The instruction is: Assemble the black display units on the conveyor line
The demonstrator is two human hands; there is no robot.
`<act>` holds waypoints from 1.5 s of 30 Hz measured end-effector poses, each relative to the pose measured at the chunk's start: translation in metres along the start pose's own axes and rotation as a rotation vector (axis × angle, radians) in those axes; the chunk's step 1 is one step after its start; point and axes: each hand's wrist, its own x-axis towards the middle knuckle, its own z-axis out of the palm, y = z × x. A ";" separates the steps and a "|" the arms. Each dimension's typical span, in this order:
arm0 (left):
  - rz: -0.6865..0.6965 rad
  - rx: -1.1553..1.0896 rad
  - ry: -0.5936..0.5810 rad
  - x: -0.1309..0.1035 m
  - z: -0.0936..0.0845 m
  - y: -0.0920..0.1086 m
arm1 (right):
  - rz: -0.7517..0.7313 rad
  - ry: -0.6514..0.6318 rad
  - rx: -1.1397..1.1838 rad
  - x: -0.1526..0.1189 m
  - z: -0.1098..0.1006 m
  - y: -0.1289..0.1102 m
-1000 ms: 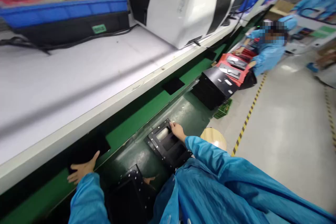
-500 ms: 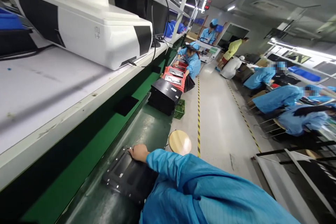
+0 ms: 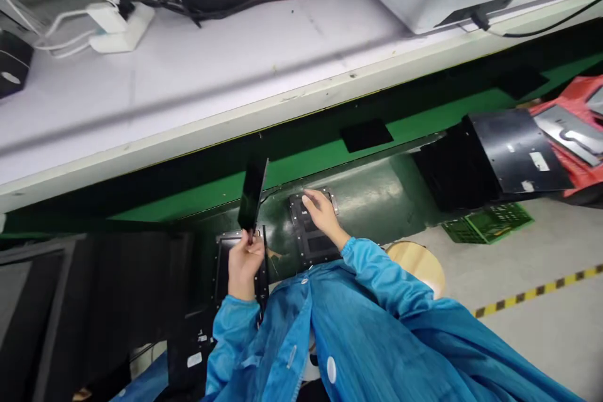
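The left hand (image 3: 245, 260) holds a thin black panel (image 3: 253, 193) upright by its near end, fingers closed around the lower edge, so the panel stands clear of the dark green belt (image 3: 377, 191) and of the black tray (image 3: 226, 264) beneath it. The right hand (image 3: 323, 217) lies flat on a second black tray (image 3: 311, 235) just to the right, fingers spread loosely and open, fingertips (image 3: 307, 200) pressing near its far edge, apparently steadying it. A round stool (image 3: 419, 260) stands to the right, a white bench (image 3: 198, 75) runs beyond the belt.
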 end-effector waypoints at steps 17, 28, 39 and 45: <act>0.041 0.439 -0.006 -0.031 -0.024 -0.172 | 0.654 0.112 0.822 -0.034 -0.027 -0.010; 0.133 0.794 0.189 0.014 -0.081 -0.177 | 0.789 -0.067 0.426 -0.025 -0.059 0.081; 0.226 0.813 0.125 0.033 -0.056 -0.166 | 0.811 -0.030 0.527 -0.018 -0.065 0.067; 0.224 0.612 -0.232 0.004 -0.027 -0.155 | 0.752 0.068 0.838 -0.030 -0.063 0.030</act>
